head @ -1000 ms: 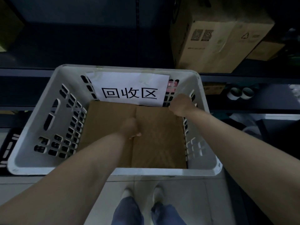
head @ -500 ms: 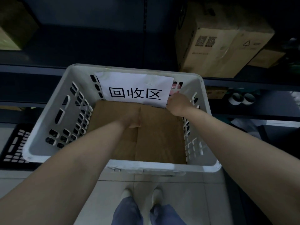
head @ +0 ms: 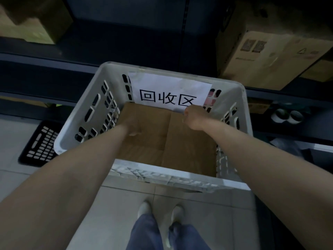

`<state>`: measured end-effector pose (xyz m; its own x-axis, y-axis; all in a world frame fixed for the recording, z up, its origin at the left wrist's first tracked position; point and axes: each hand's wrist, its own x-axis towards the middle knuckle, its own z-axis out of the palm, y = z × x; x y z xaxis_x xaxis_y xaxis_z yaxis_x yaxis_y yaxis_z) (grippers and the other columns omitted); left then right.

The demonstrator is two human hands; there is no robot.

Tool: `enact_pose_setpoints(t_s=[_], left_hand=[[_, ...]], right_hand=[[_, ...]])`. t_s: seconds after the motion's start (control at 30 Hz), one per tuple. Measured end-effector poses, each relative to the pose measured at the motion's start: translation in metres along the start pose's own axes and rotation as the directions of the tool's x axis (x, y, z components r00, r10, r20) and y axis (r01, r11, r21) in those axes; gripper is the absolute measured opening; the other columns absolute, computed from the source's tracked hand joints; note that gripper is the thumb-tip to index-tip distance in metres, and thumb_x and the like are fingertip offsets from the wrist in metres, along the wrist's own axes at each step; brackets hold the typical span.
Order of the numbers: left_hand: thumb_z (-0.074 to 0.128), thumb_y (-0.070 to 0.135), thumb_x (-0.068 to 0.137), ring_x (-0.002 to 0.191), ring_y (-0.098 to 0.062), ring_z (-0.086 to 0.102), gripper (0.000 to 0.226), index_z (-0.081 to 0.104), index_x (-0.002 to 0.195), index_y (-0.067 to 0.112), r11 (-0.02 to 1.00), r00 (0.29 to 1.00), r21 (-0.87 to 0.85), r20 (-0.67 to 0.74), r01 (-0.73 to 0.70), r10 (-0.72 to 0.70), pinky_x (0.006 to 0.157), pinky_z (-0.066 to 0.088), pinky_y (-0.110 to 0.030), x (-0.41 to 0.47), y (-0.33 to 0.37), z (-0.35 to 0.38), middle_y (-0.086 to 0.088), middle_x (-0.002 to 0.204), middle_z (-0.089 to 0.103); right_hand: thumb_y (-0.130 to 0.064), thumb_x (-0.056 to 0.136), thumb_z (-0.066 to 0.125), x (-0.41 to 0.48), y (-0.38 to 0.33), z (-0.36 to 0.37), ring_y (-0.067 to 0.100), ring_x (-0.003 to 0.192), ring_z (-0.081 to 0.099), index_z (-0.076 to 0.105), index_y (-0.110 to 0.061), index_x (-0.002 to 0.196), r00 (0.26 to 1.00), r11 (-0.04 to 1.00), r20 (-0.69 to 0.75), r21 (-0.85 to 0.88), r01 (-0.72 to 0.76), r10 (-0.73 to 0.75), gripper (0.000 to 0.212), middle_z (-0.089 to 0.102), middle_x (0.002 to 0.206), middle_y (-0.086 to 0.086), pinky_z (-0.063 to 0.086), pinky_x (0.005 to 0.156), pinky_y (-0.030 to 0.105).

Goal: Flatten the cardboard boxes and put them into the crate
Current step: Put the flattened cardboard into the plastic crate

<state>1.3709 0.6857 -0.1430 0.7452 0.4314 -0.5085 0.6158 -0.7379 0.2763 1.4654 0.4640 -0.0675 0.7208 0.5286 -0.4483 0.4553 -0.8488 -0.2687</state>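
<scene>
A white slotted plastic crate [head: 232, 184] stands on the floor in front of me, with a paper sign [head: 169, 92] taped to its far wall. A flattened cardboard box [head: 189, 147] lies inside, with a fold line down its middle. My left hand [head: 132, 127] rests knuckles-up on the left panel, its fingers curled under and hidden. My right hand [head: 194, 118] is fisted at the cardboard's far edge, just below the sign, and seems to grip that edge.
Dark metal shelving runs behind the crate, with a large cardboard carton [head: 266, 56] at the upper right and another box [head: 30, 20] at the upper left. A black slotted crate [head: 39, 143] sits on the tiled floor to the left. My feet [head: 160, 212] stand just before the crate.
Both hands have slid leftward over the cardboard: the left from the centre fold onto the left panel, the right from the far right corner toward the middle. The view shifted left.
</scene>
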Motion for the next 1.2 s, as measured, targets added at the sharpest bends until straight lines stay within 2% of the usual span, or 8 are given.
enact_pose_setpoints(t_s=[0.07,0.17,0.43,0.53,0.8,0.9,1.07,1.2], left_hand=[[0.067,0.017,0.085,0.134,-0.032,0.036,0.063,0.039,0.139,-0.001,0.994,0.994,0.1,0.101,-0.042,0.032,0.111,0.028,-0.036,-0.015,-0.003,-0.004,-0.018,0.147,0.035],[0.059,0.019,0.092,0.146,-0.024,0.002,0.085,-0.001,0.149,0.003,0.989,0.982,0.112,0.175,-0.096,0.075,0.116,0.004,-0.031,-0.028,-0.009,-0.008,-0.01,0.158,-0.004],[0.058,0.028,0.093,0.138,-0.029,0.028,0.066,0.029,0.144,-0.001,0.968,0.969,0.124,0.141,-0.219,0.202,0.114,0.022,-0.035,-0.021,-0.017,-0.021,-0.018,0.15,0.03],[0.059,0.033,0.091,0.141,-0.034,0.021,0.069,0.028,0.145,0.002,0.932,0.967,0.268,0.137,-0.245,0.215,0.116,0.02,-0.045,-0.019,-0.021,-0.018,-0.018,0.154,0.017],[0.064,0.036,0.086,0.145,-0.035,0.001,0.088,0.009,0.15,0.009,0.849,0.943,0.42,0.231,-0.32,0.241,0.116,0.0,-0.049,-0.006,-0.05,-0.006,-0.016,0.156,0.007],[0.066,0.038,0.085,0.144,-0.035,0.005,0.093,0.006,0.151,0.011,0.833,0.926,0.426,0.29,-0.353,0.244,0.116,0.003,-0.047,-0.004,-0.054,-0.005,-0.014,0.157,0.005],[0.068,0.039,0.083,0.145,-0.031,0.007,0.101,-0.002,0.151,0.015,0.82,0.901,0.403,0.325,-0.406,0.287,0.118,0.004,-0.045,-0.001,-0.054,-0.004,-0.008,0.158,0.001],[0.07,0.039,0.081,0.145,-0.03,0.006,0.105,-0.005,0.151,0.018,0.818,0.885,0.386,0.367,-0.426,0.287,0.116,0.01,-0.043,-0.001,-0.053,0.0,-0.005,0.159,0.001]], right_hand=[[-0.013,0.097,0.045,0.005,-0.011,0.009,0.018,0.079,0.054,0.053,-0.021,0.079,0.997,0.999,0.072,-0.005,0.038,-0.037,0.021,0.052,0.085,0.0,0.039,0.057,0.021],[-0.024,0.096,0.048,0.02,-0.023,0.027,0.024,0.111,0.055,0.057,-0.011,0.121,0.983,0.996,0.158,0.012,0.091,-0.092,0.03,0.055,0.123,0.005,0.047,0.087,0.03],[-0.038,0.097,0.048,0.027,-0.044,0.047,0.026,0.129,0.042,0.036,-0.009,0.143,0.981,0.987,0.178,-0.124,0.103,-0.08,0.056,0.035,0.149,0.011,0.038,0.106,0.036],[-0.044,0.098,0.042,0.03,-0.052,0.054,0.027,0.127,0.044,0.034,-0.008,0.144,0.977,0.987,0.21,-0.142,0.072,-0.041,0.059,0.037,0.147,0.013,0.039,0.105,0.036],[-0.037,0.098,0.047,0.057,-0.069,0.094,0.025,0.117,0.054,0.052,-0.005,0.132,0.915,0.892,0.369,0.341,-0.296,0.163,0.047,0.053,0.134,0.011,0.044,0.101,0.033],[-0.048,0.092,0.052,0.069,-0.078,0.109,0.027,0.124,0.05,0.046,-0.008,0.139,0.88,0.784,0.44,0.475,-0.399,0.182,0.062,0.047,0.141,0.011,0.042,0.106,0.038],[-0.077,0.06,0.036,0.11,-0.077,0.161,0.031,0.135,0.035,0.04,-0.015,0.143,0.885,0.785,0.383,0.448,-0.428,0.264,0.103,0.031,0.152,0.013,0.035,0.11,0.045],[-0.048,0.097,0.033,0.079,-0.1,0.133,0.032,0.137,0.028,0.044,-0.008,0.139,0.874,0.816,0.396,0.382,-0.434,0.28,0.059,0.032,0.147,0.018,0.025,0.115,0.04]])
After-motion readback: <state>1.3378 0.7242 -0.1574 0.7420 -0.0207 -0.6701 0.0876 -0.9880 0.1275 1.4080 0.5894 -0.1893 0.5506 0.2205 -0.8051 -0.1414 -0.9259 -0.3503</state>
